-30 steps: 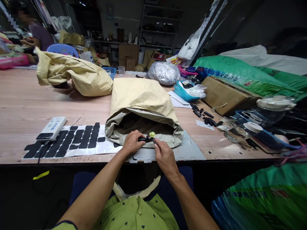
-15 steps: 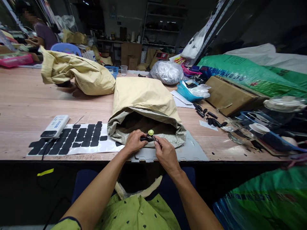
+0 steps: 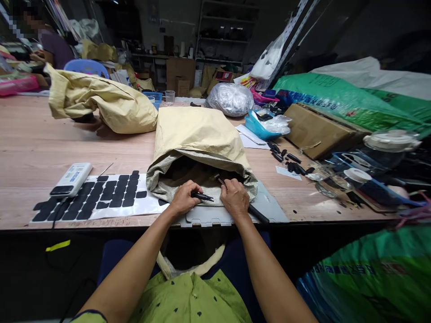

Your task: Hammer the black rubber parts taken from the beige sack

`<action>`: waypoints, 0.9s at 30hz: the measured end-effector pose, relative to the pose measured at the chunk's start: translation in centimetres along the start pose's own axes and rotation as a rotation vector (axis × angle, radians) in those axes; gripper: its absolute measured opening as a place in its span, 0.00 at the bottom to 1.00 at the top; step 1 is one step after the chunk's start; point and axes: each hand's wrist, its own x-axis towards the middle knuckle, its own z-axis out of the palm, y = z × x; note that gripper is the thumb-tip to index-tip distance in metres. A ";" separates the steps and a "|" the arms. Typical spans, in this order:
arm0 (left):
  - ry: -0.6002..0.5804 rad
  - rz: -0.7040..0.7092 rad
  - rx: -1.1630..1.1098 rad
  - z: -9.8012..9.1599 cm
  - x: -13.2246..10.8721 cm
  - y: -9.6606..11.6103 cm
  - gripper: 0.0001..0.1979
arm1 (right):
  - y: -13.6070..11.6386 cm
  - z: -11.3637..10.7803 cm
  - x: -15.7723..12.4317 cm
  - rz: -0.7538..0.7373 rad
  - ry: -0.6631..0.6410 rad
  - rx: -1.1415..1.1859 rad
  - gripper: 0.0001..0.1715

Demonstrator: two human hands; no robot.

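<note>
A cream cloth sack (image 3: 198, 125) lies on the table with its grey-lined mouth open towards me. At the left of its lower lip, my left hand (image 3: 185, 196) is closed on a slim black part (image 3: 203, 196) whose pointed end faces right. My right hand (image 3: 234, 195), at the right of the mouth, is closed round a black-handled tool (image 3: 258, 214); the handle sticks out below the palm and the thin metal tip points up left into the opening. The two hands are apart. The dark inside of the sack hides its contents.
Left of the sack lie a white sheet of black stickers (image 3: 116, 190) and a white device (image 3: 71, 180). Another cream sack (image 3: 124, 105) is behind. Loose black parts (image 3: 296, 168), a carton (image 3: 323, 130) and clear jars are on the right. A person (image 3: 55, 47) sits far left.
My right hand has turned and moved away from my left, so the tool's black handle now shows. The round yellow-green piece between the hands is no longer visible. The view has shifted slightly.
</note>
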 end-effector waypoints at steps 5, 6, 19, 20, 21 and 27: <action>-0.002 0.003 -0.014 0.0 -0.1 -0.1 0.09 | 0.1 0.1 0.0 -0.008 0.014 0.017 0.08; -0.005 -0.003 -0.011 0.0 0.0 0.0 0.09 | 0.1 0.1 0.1 -0.008 0.016 0.023 0.08; -0.339 0.129 0.134 -2.7 -4.2 2.1 0.09 | 0.1 0.1 0.1 0.001 0.013 0.033 0.07; -0.361 0.137 0.134 -2.9 -4.8 2.2 0.09 | 0.1 0.1 0.1 0.001 0.016 0.036 0.07; -0.376 0.143 0.137 -3.0 -5.3 2.2 0.09 | 0.1 0.1 0.1 0.002 0.018 0.040 0.08; -0.410 0.152 0.257 -2.8 -6.8 2.4 0.11 | 0.1 0.0 0.1 0.014 0.002 0.054 0.09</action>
